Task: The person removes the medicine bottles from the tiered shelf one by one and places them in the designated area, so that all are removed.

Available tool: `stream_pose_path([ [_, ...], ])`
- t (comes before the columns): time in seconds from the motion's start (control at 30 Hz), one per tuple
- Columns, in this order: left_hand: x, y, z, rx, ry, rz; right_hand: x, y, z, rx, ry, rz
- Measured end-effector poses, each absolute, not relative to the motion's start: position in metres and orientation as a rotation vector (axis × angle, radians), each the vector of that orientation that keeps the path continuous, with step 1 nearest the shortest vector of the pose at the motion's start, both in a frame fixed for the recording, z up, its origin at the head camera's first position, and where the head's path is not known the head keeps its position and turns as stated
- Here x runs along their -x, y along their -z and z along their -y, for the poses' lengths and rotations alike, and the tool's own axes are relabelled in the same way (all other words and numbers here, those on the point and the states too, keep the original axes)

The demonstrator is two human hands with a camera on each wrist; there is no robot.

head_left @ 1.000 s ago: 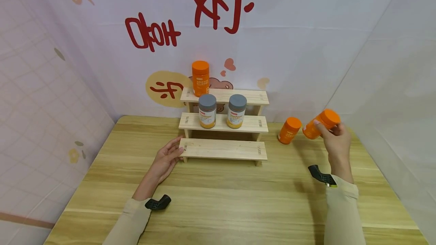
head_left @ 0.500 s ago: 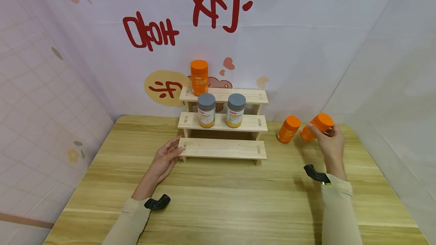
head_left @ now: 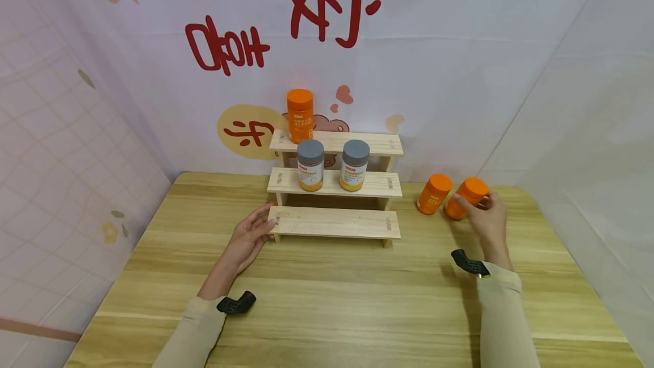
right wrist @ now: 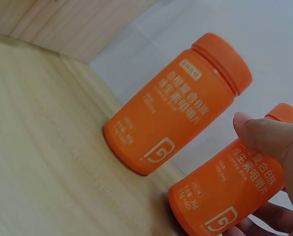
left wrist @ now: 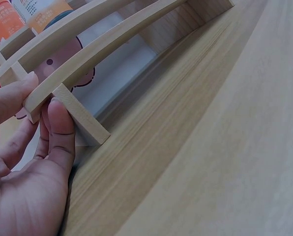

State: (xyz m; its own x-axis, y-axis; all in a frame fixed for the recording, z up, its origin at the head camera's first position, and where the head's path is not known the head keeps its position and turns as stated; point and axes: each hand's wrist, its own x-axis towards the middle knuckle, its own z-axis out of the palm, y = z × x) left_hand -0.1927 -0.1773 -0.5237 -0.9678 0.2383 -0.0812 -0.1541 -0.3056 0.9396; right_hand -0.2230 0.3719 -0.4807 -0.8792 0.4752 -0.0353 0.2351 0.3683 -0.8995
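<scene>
- Right grip [head_left: 487, 219]: one bottle [right wrist: 220, 184] is held just beside its twin [right wrist: 171, 108], at the tabletop [head_left: 332, 305] right.
- Left grip [head_left: 252, 237]: rack [head_left: 332, 222] end is pinched.
- Probably light, stiff, slick; bottle is best clasped mid-body.

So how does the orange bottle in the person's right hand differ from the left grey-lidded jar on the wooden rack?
The orange bottle is orange all over with pale print; the grey-lidded jar has a white label above a yellow band. The bottle is gripped by the right hand, while the jar stands untouched on the middle step of the wooden rack. Both are roughly cylindrical with lids on.
</scene>
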Motion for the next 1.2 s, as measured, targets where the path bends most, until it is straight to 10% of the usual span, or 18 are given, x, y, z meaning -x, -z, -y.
stream_pose_path([
  [1.2, 0.194, 0.525, 0.177, -0.139, -2.373, -1.665, 0.223, 0.47, -0.383, 0.495, -1.728, 2.53],
])
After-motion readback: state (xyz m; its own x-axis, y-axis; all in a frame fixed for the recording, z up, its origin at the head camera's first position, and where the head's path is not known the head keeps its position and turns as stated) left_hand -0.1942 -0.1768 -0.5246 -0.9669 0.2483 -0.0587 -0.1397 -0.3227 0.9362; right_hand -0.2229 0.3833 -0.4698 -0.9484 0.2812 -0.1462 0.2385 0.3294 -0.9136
